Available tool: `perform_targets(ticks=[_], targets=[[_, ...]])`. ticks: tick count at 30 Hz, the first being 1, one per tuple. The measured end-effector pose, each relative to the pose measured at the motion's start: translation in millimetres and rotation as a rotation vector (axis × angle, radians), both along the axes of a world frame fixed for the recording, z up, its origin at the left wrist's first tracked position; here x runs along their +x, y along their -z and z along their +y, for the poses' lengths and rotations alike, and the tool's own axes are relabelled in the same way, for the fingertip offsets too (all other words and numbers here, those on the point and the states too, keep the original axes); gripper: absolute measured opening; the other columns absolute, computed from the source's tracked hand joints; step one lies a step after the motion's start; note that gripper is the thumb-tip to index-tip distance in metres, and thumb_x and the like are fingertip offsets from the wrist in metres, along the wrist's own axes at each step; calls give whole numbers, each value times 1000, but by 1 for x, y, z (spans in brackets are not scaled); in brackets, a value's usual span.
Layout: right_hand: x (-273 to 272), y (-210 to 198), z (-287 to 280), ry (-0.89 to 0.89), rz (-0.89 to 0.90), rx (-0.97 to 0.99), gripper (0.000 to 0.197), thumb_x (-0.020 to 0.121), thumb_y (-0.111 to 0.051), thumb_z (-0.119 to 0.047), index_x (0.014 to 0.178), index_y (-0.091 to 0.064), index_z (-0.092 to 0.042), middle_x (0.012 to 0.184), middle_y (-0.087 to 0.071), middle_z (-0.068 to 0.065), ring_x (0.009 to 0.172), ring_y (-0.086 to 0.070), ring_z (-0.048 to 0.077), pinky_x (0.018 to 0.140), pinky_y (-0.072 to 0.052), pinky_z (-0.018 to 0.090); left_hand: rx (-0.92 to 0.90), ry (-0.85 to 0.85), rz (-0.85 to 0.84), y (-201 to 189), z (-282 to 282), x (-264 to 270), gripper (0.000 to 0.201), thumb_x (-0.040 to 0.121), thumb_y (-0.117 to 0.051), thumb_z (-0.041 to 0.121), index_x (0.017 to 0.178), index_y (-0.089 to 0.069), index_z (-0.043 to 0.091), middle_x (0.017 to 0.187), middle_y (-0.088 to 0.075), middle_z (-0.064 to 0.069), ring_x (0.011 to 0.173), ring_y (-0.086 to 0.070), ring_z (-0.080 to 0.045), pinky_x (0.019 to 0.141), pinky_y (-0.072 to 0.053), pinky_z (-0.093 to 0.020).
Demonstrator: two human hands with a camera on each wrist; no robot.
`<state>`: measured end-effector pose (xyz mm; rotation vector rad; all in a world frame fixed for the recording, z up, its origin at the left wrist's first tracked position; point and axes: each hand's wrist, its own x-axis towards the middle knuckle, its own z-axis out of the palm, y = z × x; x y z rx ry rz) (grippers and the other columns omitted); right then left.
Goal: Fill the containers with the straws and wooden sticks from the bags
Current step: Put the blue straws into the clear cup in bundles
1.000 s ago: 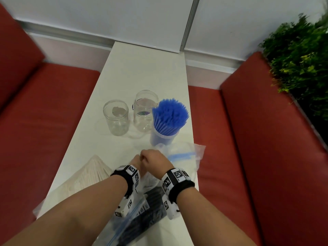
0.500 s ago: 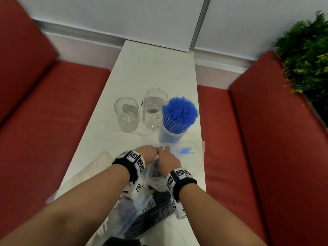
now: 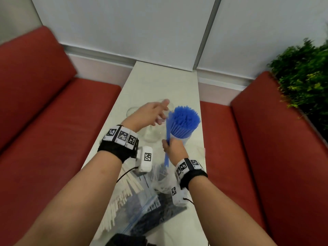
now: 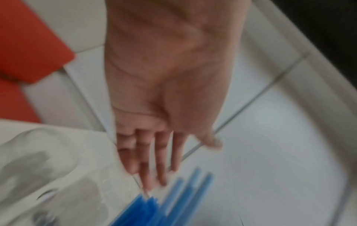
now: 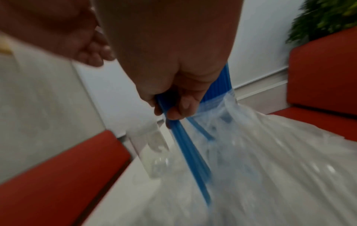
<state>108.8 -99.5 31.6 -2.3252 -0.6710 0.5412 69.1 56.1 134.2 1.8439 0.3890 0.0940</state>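
Your right hand is clenched around a few loose blue straws, gripping them upright at about 6 o'clock of the container of blue straws, just beside its near wall. From the right wrist camera your fingers curl round those straws, with a crumpled clear bag spreading below them.

Your left hand is raised over the table with fingers straight and spread, holding nothing, its tips just short of the packed straw tops at their 9 o'clock. The left wrist view is blurred, but the palm faces the camera and the fingertips sit near blue straw ends.

Two empty clear jars stand under and behind that hand, at 9 to 10 o'clock of the blue container.

Toward 6 o'clock, near you, lie a zip bag of black straws and, at its 9 o'clock, the wooden sticks
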Motion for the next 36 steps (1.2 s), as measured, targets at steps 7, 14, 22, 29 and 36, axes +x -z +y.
perform_targets(ticks=[7,14,22,29,36], targets=[[9,-85,-2,166,102,433,39,100,-57,-19,77,-58,12,70,-70,21,45,-50,22,53,-43,32,-399,-179,314,55,-21,-26,59,101,-28,56,99,-65,11,97,-67,-9,87,-61,-24,83,-46,-35],[4,-143,-7,153,121,639,31,98,-57,-15,76,-61,6,71,-71,23,34,-45,12,38,-36,21,-725,-246,393,88,-37,-35,64,102,-25,55,107,-62,4,113,-57,-16,97,-52,-28,95,-39,-40],[-2,-136,-8,241,-61,595,28,92,-68,-27,81,-66,-1,74,-73,12,60,-62,25,70,-54,45,-1383,-211,196,75,-49,-25,36,97,-52,14,87,-70,-15,92,-69,-27,84,-72,-37,71,-61,-41],[-8,-107,-13,141,25,474,16,87,-77,-24,92,-67,-12,81,-69,0,75,-64,11,71,-51,25,-1428,-229,228,70,-54,-20,31,98,-52,18,78,-64,-2,63,-60,-12,50,-62,-18,43,-55,-23],[12,-129,-14,29,105,477,16,87,-73,-24,83,-66,-10,83,-71,21,56,-56,11,57,-47,24,-1299,-196,490,79,-44,-25,21,93,-57,20,74,-55,10,54,-53,-4,33,-43,-9,26,-29,-14]])
